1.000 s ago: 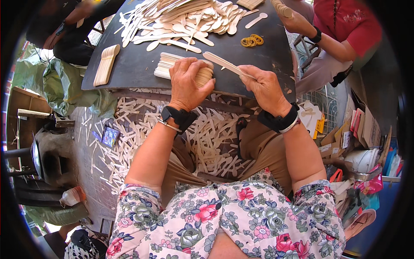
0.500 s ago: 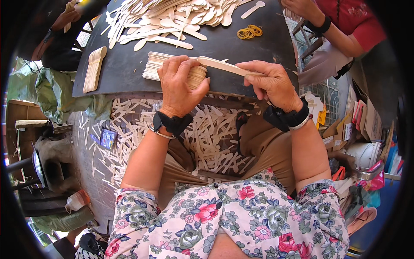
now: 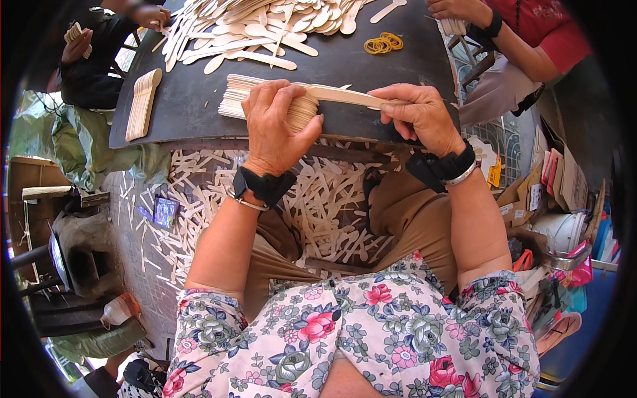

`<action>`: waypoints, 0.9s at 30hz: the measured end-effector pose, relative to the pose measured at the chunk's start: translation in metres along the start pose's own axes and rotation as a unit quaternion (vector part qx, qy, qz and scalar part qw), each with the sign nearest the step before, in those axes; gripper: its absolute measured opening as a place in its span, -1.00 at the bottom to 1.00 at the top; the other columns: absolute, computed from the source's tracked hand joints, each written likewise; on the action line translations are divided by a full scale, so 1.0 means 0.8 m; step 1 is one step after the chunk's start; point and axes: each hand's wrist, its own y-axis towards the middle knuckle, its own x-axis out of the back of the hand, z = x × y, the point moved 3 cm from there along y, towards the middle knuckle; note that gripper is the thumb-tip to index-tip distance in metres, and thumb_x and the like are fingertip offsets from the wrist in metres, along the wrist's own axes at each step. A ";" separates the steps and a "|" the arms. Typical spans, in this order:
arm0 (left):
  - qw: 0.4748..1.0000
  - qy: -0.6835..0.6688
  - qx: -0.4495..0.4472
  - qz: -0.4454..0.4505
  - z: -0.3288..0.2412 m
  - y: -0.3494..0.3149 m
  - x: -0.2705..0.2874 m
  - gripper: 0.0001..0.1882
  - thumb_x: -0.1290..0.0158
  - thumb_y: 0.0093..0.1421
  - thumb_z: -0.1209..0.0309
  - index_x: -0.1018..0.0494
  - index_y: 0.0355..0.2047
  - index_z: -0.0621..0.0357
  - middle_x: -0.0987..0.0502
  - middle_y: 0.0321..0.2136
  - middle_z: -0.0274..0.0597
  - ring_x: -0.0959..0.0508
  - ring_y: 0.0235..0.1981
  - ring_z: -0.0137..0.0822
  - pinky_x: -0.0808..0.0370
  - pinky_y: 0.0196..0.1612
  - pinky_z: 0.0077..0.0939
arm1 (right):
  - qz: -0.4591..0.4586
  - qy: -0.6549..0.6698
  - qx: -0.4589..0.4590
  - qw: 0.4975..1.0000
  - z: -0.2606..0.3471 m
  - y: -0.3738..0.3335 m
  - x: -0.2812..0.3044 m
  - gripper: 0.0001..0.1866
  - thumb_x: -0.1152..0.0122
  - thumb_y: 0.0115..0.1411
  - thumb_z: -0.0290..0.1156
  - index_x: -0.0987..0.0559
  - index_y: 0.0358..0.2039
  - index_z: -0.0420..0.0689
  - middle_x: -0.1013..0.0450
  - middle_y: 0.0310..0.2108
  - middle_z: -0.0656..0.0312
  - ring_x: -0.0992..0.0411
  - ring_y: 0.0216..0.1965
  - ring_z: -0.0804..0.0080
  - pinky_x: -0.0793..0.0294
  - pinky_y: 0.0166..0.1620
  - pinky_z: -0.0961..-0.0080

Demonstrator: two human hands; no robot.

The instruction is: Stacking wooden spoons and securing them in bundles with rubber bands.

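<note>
My left hand (image 3: 277,126) is closed around a thick stack of pale wooden spoons (image 3: 239,97) on the dark table, its fingers over the top and thumb on the near side. Between the fingers and thumb of my right hand (image 3: 419,114) is the narrow end of a single wooden spoon (image 3: 345,95). Its wide end meets the stack beside my left fingertips. Just beyond it, the thin tip of another piece shows. My left palm hides part of the stack.
A big heap of loose wooden spoons (image 3: 265,26) covers the far table (image 3: 325,63). Yellow rubber bands (image 3: 383,44) lie right of it, a neat spoon bundle (image 3: 142,105) at left. Co-workers' hands (image 3: 151,16) hold spoons at both sides. Scattered wooden pieces (image 3: 332,205) cover the floor below.
The single spoon's narrow end and my right hand have shifted slightly; my left hand stays on the stack. At far left, a co-worker's hand has come to the heap's edge.
</note>
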 end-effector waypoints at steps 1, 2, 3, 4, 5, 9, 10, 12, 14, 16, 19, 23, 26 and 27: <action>1.000 -0.005 0.001 0.002 0.000 0.000 0.000 -0.57 -0.28 -0.17 0.31 -0.50 -0.24 0.15 -0.47 -0.17 -0.12 -0.40 -0.05 -0.10 -0.24 0.07 -0.21 | -0.007 -0.008 0.004 1.000 -0.001 0.000 0.001 -0.70 -0.13 0.13 -0.46 -0.61 -0.12 -0.25 -0.46 -0.55 0.31 -0.23 -0.70 0.75 -0.20 -0.65 0.77; 1.000 -0.005 0.002 0.002 0.000 0.000 0.001 -0.57 -0.28 -0.17 0.31 -0.50 -0.24 0.15 -0.47 -0.17 -0.12 -0.40 -0.05 -0.10 -0.24 0.07 -0.21 | -0.007 -0.008 0.003 1.000 -0.003 0.001 0.001 -0.70 -0.13 0.13 -0.46 -0.61 -0.12 -0.25 -0.46 -0.55 0.31 -0.23 -0.70 0.75 -0.20 -0.65 0.77; 1.000 -0.005 0.001 0.004 0.000 0.000 0.000 -0.57 -0.28 -0.17 0.32 -0.50 -0.24 0.14 -0.47 -0.18 -0.12 -0.40 -0.05 -0.10 -0.24 0.08 -0.22 | -0.014 -0.019 0.017 1.000 -0.005 0.002 0.001 -0.70 -0.13 0.13 -0.47 -0.61 -0.12 -0.22 -0.46 -0.55 0.32 -0.23 -0.70 0.76 -0.19 -0.65 0.78; 1.000 -0.005 0.001 0.005 0.000 0.001 0.000 -0.57 -0.28 -0.17 0.32 -0.50 -0.24 0.14 -0.47 -0.18 -0.12 -0.40 -0.05 -0.11 -0.24 0.08 -0.22 | -0.022 -0.031 0.030 0.999 -0.006 0.002 0.001 -0.71 -0.14 0.13 -0.47 -0.62 -0.12 -0.19 -0.46 -0.55 0.33 -0.22 -0.70 0.77 -0.18 -0.65 0.79; 1.000 -0.005 0.002 0.005 0.000 0.001 0.000 -0.57 -0.28 -0.17 0.32 -0.50 -0.24 0.14 -0.47 -0.18 -0.12 -0.40 -0.05 -0.11 -0.24 0.08 -0.22 | -0.022 -0.031 0.030 0.999 -0.008 0.002 0.002 -0.71 -0.14 0.13 -0.47 -0.62 -0.12 -0.19 -0.46 -0.55 0.33 -0.22 -0.70 0.77 -0.18 -0.65 0.79; 1.000 -0.010 0.003 0.012 0.000 0.002 0.000 -0.58 -0.27 -0.17 0.32 -0.50 -0.24 0.13 -0.47 -0.19 -0.13 -0.40 -0.06 -0.12 -0.23 0.08 -0.23 | -0.042 -0.118 0.070 0.990 -0.013 0.001 -0.004 -0.71 -0.14 0.10 -0.55 -0.62 -0.13 -0.17 -0.51 -0.49 0.26 -0.37 -0.55 0.65 -0.39 -0.45 0.70; 1.000 -0.009 0.002 0.011 0.000 0.002 0.000 -0.58 -0.27 -0.17 0.32 -0.50 -0.24 0.13 -0.47 -0.20 -0.14 -0.40 -0.06 -0.12 -0.23 0.08 -0.23 | -0.055 -0.148 0.116 0.981 -0.011 0.000 -0.007 -0.70 -0.14 0.09 -0.58 -0.62 -0.13 -0.18 -0.54 -0.45 0.22 -0.43 -0.48 0.59 -0.45 -0.35 0.65; 1.000 -0.015 0.006 0.014 -0.001 0.003 0.002 -0.59 -0.27 -0.16 0.33 -0.50 -0.24 0.14 -0.47 -0.20 -0.14 -0.40 -0.07 -0.12 -0.25 0.07 -0.24 | -0.059 -0.162 0.126 0.977 -0.010 -0.001 -0.011 -0.70 -0.15 0.08 -0.60 -0.61 -0.14 -0.19 -0.56 -0.40 0.15 -0.47 -0.42 0.50 -0.46 -0.28 0.60; 1.000 -0.020 0.009 0.017 -0.001 0.004 0.004 -0.59 -0.27 -0.16 0.34 -0.50 -0.24 0.14 -0.46 -0.20 -0.14 -0.40 -0.07 -0.13 -0.27 0.05 -0.24 | -0.062 -0.177 0.137 0.973 -0.009 0.000 -0.015 -0.70 -0.15 0.07 -0.61 -0.60 -0.14 -0.20 -0.57 -0.35 0.09 -0.51 -0.35 0.41 -0.48 -0.20 0.55; 0.998 -0.043 0.040 0.024 0.001 0.004 0.002 -0.50 -0.26 -0.16 0.36 -0.50 -0.13 0.16 -0.46 -0.21 -0.13 -0.40 -0.08 -0.13 -0.30 0.04 -0.25 | -0.061 -0.200 0.187 0.960 -0.008 -0.001 -0.020 -0.73 -0.16 0.08 -0.60 -0.61 -0.17 -0.20 -0.56 -0.30 0.00 -0.54 -0.33 0.26 -0.49 -0.20 0.50; 0.999 -0.034 0.006 0.022 0.006 -0.003 -0.002 -0.37 -0.26 -0.15 0.37 -0.45 0.02 0.16 -0.45 -0.17 -0.10 -0.40 -0.08 -0.14 -0.31 0.08 -0.26 | -0.071 -0.245 0.257 0.932 -0.005 0.002 -0.028 -0.77 -0.17 0.10 -0.58 -0.61 -0.19 -0.20 -0.55 -0.30 -0.02 -0.54 -0.29 0.13 -0.50 -0.20 0.46; 1.000 -0.007 -0.028 -0.005 0.007 -0.004 -0.003 -0.33 -0.24 -0.09 0.34 -0.40 0.10 0.14 -0.46 -0.05 -0.02 -0.40 0.03 -0.09 -0.25 0.18 -0.25 | -0.078 -0.263 0.298 0.914 -0.007 0.003 -0.034 -0.77 -0.18 0.11 -0.56 -0.60 -0.19 -0.19 -0.54 -0.33 -0.01 -0.52 -0.31 0.09 -0.51 -0.23 0.42; 0.997 0.050 -0.044 0.025 0.008 -0.008 -0.010 -0.38 -0.20 -0.02 0.30 -0.40 0.09 0.17 -0.42 0.07 0.05 -0.35 0.16 -0.03 -0.19 0.24 -0.20 | -0.092 -0.298 0.322 0.894 -0.007 0.002 -0.037 -0.76 -0.17 0.10 -0.57 -0.60 -0.18 -0.18 -0.52 -0.39 0.04 -0.50 -0.36 0.09 -0.50 -0.28 0.37; 0.997 0.044 -0.048 0.029 0.007 -0.009 -0.010 -0.39 -0.18 0.02 0.28 -0.39 0.10 0.20 -0.41 0.08 0.06 -0.32 0.19 -0.01 -0.16 0.26 -0.18 | -0.095 -0.322 0.327 0.883 -0.008 0.003 -0.037 -0.75 -0.16 0.11 -0.56 -0.59 -0.17 -0.17 -0.50 -0.42 0.05 -0.49 -0.39 0.09 -0.50 -0.31 0.35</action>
